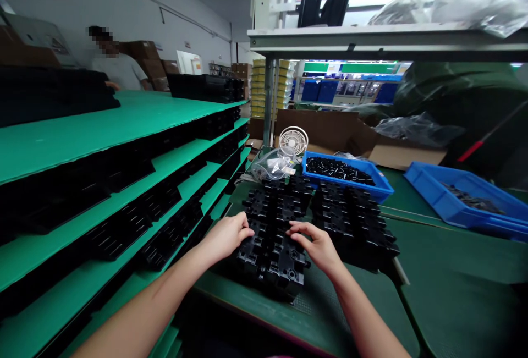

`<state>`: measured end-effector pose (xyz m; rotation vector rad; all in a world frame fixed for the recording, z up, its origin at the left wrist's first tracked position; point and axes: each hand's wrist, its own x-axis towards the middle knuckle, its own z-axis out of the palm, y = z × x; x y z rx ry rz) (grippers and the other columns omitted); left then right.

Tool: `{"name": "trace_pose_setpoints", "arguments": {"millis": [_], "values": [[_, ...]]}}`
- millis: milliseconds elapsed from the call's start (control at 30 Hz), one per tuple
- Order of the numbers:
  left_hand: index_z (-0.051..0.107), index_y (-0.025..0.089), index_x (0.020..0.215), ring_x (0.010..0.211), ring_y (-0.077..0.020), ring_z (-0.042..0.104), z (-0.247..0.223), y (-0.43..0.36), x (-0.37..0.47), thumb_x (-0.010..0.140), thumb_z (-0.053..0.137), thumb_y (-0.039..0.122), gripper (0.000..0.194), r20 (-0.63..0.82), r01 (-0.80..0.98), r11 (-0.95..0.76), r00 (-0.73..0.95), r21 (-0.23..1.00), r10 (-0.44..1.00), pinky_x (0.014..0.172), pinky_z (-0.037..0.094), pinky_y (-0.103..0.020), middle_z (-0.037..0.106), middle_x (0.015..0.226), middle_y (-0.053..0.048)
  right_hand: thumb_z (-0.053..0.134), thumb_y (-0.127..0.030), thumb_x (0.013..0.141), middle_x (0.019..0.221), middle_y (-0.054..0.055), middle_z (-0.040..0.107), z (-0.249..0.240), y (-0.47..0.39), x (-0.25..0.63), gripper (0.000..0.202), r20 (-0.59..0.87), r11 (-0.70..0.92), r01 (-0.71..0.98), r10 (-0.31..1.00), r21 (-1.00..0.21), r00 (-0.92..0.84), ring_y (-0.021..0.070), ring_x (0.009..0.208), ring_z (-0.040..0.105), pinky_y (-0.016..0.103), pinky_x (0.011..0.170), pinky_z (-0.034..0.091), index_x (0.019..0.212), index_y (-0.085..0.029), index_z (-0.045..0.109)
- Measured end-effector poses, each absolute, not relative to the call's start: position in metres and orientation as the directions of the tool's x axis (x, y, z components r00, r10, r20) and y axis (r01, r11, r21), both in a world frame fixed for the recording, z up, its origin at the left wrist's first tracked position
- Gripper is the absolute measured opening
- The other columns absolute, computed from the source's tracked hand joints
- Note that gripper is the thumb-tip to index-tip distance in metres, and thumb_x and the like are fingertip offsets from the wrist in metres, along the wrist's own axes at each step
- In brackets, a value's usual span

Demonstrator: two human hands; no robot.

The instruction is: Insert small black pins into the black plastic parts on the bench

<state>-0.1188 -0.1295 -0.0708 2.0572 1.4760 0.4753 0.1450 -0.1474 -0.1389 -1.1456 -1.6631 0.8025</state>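
Rows of black plastic parts (284, 253) stand on the green work surface in front of me. My left hand (231, 235) is at their left side, its fingers closed in a pinch; what sits between the fingertips is too small to name. Over the right side of the same rows is my right hand (312, 241), thumb and forefinger brought together at the edge of a part, with any held piece hidden. Just to the right is a second group of black parts (350, 215). Behind them, a blue bin (381, 186) holds many small black pieces.
Stacked green sheets (165, 116) with black parts between them fill the left side. Another blue bin (454, 204) is at the right. A white fan (293, 141) and clear plastic bag (274, 164) sit behind. A shelf (371, 42) crosses above; a person (119, 69) stands far left.
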Motion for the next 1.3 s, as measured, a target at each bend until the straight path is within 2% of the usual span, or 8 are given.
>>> {"name": "trace_pose_setpoints", "arguments": {"millis": [200,367,433,533,633,867,1067,1300], "values": [[0.051,0.021,0.076,0.05,-0.0141,0.05,-0.078,-0.129,-0.126,0.083,0.045,0.045,0.025,-0.103,0.748,-0.207,0.345,0.631,0.933,0.05,0.032,-0.024,0.056,0.054,0.004,0.057,-0.031,0.086,0.104,0.002,0.069,-0.131,-0.15,0.149,0.015,0.359,0.439,0.499,0.899,-0.747,-0.253,0.022,0.11,0.058,0.041,0.097,0.043,0.097,-0.027,0.067],[0.059,0.023,0.081,0.064,-0.0182,0.056,-0.075,-0.133,-0.122,0.075,0.059,0.041,0.019,-0.038,0.786,-0.251,0.329,0.564,0.944,0.058,0.032,-0.026,0.059,0.062,0.002,0.058,-0.032,0.085,0.114,0.003,0.065,-0.126,-0.154,0.154,0.024,0.325,0.466,0.548,0.883,-0.695,-0.338,0.0228,0.113,0.055,0.042,0.1,0.041,0.108,-0.029,0.064],[0.06,0.023,0.097,0.066,-0.0195,0.058,-0.071,-0.136,-0.121,0.069,0.067,0.043,0.035,-0.037,0.793,-0.252,0.327,0.554,0.944,0.059,0.033,-0.026,0.06,0.063,0.002,0.058,-0.033,0.085,0.117,0.004,0.063,-0.121,-0.158,0.152,0.029,0.327,0.46,0.54,0.886,-0.705,-0.328,0.0227,0.113,0.055,0.042,0.1,0.041,0.113,-0.028,0.061],[0.042,0.019,0.128,0.066,-0.0199,0.06,-0.064,-0.145,-0.116,0.064,0.071,0.045,0.075,-0.025,0.763,-0.24,0.318,0.601,0.948,0.059,0.036,-0.025,0.061,0.064,0.004,0.053,-0.032,0.088,0.115,0.006,0.062,-0.102,-0.17,0.138,0.026,0.379,0.489,0.501,0.872,-0.714,-0.31,0.0219,0.108,0.056,0.04,0.096,0.044,0.112,-0.027,0.06],[0.025,0.017,0.14,0.068,-0.0207,0.061,-0.055,-0.162,-0.103,0.068,0.068,0.04,0.087,0.008,0.69,-0.262,0.348,0.675,0.937,0.061,0.039,-0.027,0.063,0.068,0.002,0.053,-0.03,0.088,0.109,0.006,0.062,-0.073,-0.182,0.109,0.021,0.416,0.558,0.401,0.822,-0.727,-0.39,0.0201,0.102,0.057,0.034,0.09,0.046,0.108,-0.026,0.062],[0.015,0.02,0.145,0.083,-0.0276,0.065,-0.054,-0.186,-0.088,0.071,0.057,0.017,0.086,0.025,0.688,-0.281,0.356,0.669,0.934,0.068,0.042,-0.032,0.07,0.09,-0.01,0.059,-0.022,0.083,0.084,-0.001,0.064,-0.057,-0.191,0.063,0.004,0.322,0.484,0.303,0.831,-0.821,-0.454,0.0134,0.075,0.057,0.024,0.069,0.044,0.087,-0.021,0.061],[0.046,0.029,0.126,0.071,-0.0183,0.061,-0.064,-0.191,-0.1,0.064,0.073,0.03,0.068,0.018,0.515,-0.234,0.389,0.825,0.921,0.061,0.039,-0.025,0.067,0.08,0.002,0.06,-0.031,0.082,0.08,0.0,0.063,-0.071,-0.181,0.073,0.012,0.206,0.257,0.07,0.887,-0.964,-0.413,0.0133,0.072,0.057,0.024,0.065,0.045,0.085,-0.019,0.058],[0.061,0.021,0.099,0.058,-0.011,0.044,-0.07,-0.183,-0.11,0.08,0.058,0.04,0.027,0.085,0.44,-0.168,0.202,0.882,0.976,0.056,0.033,-0.023,0.047,0.059,0.007,0.066,-0.037,0.076,0.08,0.002,0.062,-0.069,-0.155,0.072,0.022,0.176,0.191,0.013,0.927,-0.981,-0.331,0.013,0.071,0.054,0.025,0.065,0.044,0.081,-0.017,0.06]]}}
